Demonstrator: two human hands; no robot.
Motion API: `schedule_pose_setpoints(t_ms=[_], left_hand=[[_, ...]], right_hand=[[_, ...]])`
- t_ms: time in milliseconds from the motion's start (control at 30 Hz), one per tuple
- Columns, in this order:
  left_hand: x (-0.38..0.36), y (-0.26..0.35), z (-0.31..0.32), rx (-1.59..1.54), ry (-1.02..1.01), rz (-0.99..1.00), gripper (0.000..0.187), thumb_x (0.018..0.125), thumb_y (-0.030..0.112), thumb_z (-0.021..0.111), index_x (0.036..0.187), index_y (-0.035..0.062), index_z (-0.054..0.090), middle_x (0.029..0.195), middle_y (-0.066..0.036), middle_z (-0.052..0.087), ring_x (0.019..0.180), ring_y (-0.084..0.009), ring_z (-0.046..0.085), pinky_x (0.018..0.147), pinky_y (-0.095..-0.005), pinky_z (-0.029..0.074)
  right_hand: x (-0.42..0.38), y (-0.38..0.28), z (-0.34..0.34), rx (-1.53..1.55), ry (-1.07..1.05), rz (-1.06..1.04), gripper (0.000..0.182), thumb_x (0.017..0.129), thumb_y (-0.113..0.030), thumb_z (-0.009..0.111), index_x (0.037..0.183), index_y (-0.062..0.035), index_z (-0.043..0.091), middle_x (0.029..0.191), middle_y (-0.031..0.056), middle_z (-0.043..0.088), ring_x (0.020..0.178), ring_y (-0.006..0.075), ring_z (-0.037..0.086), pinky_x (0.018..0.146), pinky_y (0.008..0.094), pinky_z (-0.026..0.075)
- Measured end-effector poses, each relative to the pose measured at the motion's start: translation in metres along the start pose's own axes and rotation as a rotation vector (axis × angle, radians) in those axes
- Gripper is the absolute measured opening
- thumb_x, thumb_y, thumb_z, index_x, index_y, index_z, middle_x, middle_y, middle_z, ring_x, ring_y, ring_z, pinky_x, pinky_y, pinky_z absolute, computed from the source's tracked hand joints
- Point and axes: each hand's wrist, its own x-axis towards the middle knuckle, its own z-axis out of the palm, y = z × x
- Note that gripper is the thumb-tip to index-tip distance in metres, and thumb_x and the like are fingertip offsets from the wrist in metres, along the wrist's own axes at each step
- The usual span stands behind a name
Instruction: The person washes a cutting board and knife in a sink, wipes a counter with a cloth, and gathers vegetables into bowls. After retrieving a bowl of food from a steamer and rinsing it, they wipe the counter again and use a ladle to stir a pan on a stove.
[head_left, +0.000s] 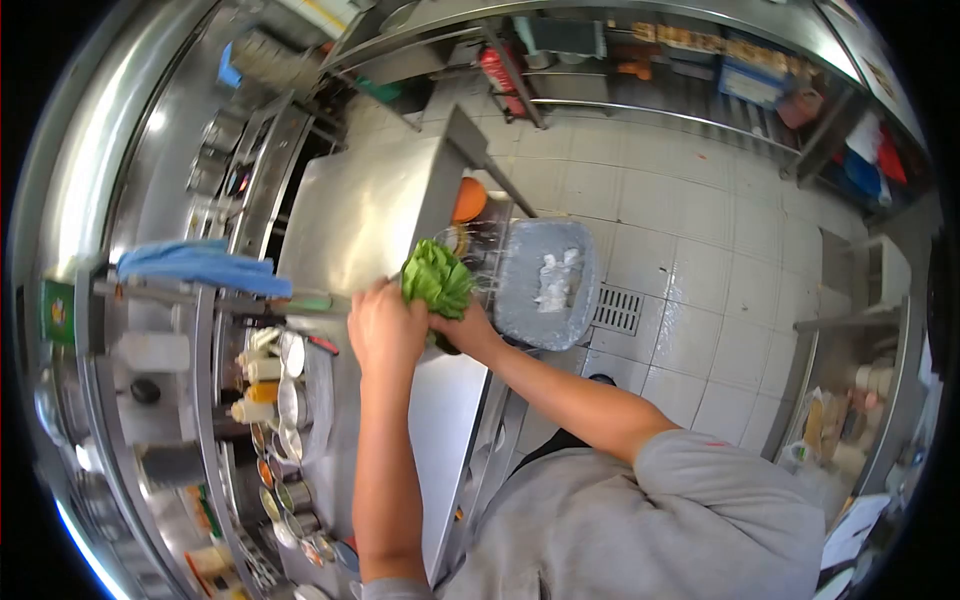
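A head of green lettuce (437,280) is held up between my two hands, over the near side of the steel counter and next to the grey bin. My left hand (385,322) is closed at its left side, with the back of the hand toward me. Under its lower right edge, my right hand (468,330) grips it too, its fingers partly hidden. Thin white streaks, apparently water, spread from the leaves toward the grey plastic bin (515,325), where crumpled white material (556,280) lies.
A steel counter (345,215) stands ahead, an orange bowl (469,200) below its edge. Sauce bottles (262,392) and ingredient tubs line the left counter, with a blue cloth (200,262) on the rail. Wet-looking tiles surround a floor drain (617,309). A fire extinguisher (500,75) stands far back.
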Motion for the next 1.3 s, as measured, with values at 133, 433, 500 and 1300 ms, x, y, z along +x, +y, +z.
schedule_pose_setpoints(t_ms=[133,433,500,1300], left_hand=[[-0.108,-0.091,0.044,-0.402,0.143,-0.265,0.03,0.079,0.009,0.056,0.104,-0.0057,0.065,0.115,-0.019,0.065,0.1,-0.0307,0.062,0.09,-0.0408,0.048],[-0.294,-0.171,0.184,-1.309,0.476,-1.0,0.029,0.089,0.006,0.051,0.114,-0.0064,0.06,0.112,-0.017,0.063,0.1,-0.0232,0.062,0.087,-0.0326,0.048],[-0.311,-0.182,0.173,-0.688,0.22,-0.785,0.027,0.092,0.017,0.051,0.105,-0.0044,0.063,0.102,-0.021,0.062,0.092,-0.0328,0.062,0.085,-0.0396,0.048],[-0.379,-0.221,0.181,-1.282,0.392,-0.702,0.054,0.09,0.028,0.065,0.133,0.003,0.046,0.113,-0.012,0.055,0.072,-0.0142,0.052,0.07,-0.0299,0.046]], right_hand=[[-0.034,-0.013,0.039,-0.741,-0.343,-0.328,0.106,0.063,-0.041,0.087,0.144,-0.0022,0.031,0.143,0.0195,0.041,0.138,0.034,0.033,0.114,0.0425,0.028],[-0.095,0.073,0.126,-0.837,-1.216,-0.297,0.12,0.053,-0.052,0.087,0.143,0.0009,0.029,0.15,0.0261,0.027,0.142,0.0413,0.02,0.117,0.0445,0.021],[-0.107,0.079,0.144,-0.869,-1.309,-0.322,0.118,0.053,-0.05,0.087,0.143,0.0003,0.03,0.15,0.0246,0.028,0.143,0.0412,0.02,0.116,0.0456,0.022],[-0.122,0.095,0.189,-0.714,-0.95,-0.037,0.037,0.067,-0.005,0.073,0.099,-0.0034,0.056,0.096,0.0106,0.063,0.093,0.0215,0.06,0.087,0.0316,0.047]])
